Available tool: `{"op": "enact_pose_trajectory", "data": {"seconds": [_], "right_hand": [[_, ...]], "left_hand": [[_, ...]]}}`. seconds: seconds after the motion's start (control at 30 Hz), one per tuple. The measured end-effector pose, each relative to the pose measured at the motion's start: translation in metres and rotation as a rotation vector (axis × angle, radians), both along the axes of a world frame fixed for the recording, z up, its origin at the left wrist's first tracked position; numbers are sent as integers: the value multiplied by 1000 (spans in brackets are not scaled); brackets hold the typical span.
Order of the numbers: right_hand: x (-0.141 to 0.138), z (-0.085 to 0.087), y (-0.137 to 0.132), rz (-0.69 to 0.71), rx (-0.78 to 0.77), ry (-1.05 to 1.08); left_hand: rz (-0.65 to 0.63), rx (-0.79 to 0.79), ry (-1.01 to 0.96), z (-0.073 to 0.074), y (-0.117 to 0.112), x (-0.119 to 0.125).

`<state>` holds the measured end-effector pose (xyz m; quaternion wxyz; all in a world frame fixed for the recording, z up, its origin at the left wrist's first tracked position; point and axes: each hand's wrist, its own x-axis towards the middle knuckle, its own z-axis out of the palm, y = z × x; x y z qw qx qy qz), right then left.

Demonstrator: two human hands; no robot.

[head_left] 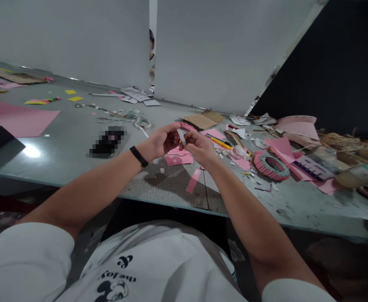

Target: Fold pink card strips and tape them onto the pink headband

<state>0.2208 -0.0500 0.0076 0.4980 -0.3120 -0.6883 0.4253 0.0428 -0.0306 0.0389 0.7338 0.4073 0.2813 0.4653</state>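
**Left hand:** The left hand (160, 141), a black wristband (139, 156) at its wrist, pinches a pale paper strip (181, 138) between thumb and fingers.

**Right hand:** The right hand (200, 149) grips the same strip from the other side, the two hands held close together above the tabletop (171, 188).

**Piece at the hands:** A pleated pink arc (184, 126) sits just beyond the fingers, partly hidden by them. It looks part-made, with its curve not visibly closed.

**Looks done:** A pleated pink ring (272, 166) with a teal inner edge lies to the right of the hands, apparently complete.

**Looks unused:** Loose pink paper pieces (179, 158) lie directly below the hands, with a narrow pink strip (193, 180) nearer the tabletop's edge.

**Nearby:** A yellow pencil (221, 143), a clear tape roll (238, 152) and flattened cardboard (199, 121) lie beyond the right hand. A green-and-white twine tangle (130, 115) and a blurred-out phone (107, 142) lie to the left.

**Farther out:** A large pink sheet (14, 118) lies at far left and dry straw (350, 144) at far right. A person (151, 54) stands in a gap between white partitions (221, 50).
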Motion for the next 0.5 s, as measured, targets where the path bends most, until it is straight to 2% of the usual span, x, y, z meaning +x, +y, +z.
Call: {"op": "enact_pose_trajectory", "data": {"seconds": [0.13,0.3,0.4,0.5], "right_hand": [[0,-4,3,-11,25,-28],[3,-8,5,-63,64,-119],[3,-12,7,-65,93,-145],[3,-15,9,-93,105,-108]], "left_hand": [[-22,-43,-51,4,3,-5],[56,-173,-98,5,8,-7],[48,-66,-27,0,7,-5],[14,128,76,-4,2,-3]]}}
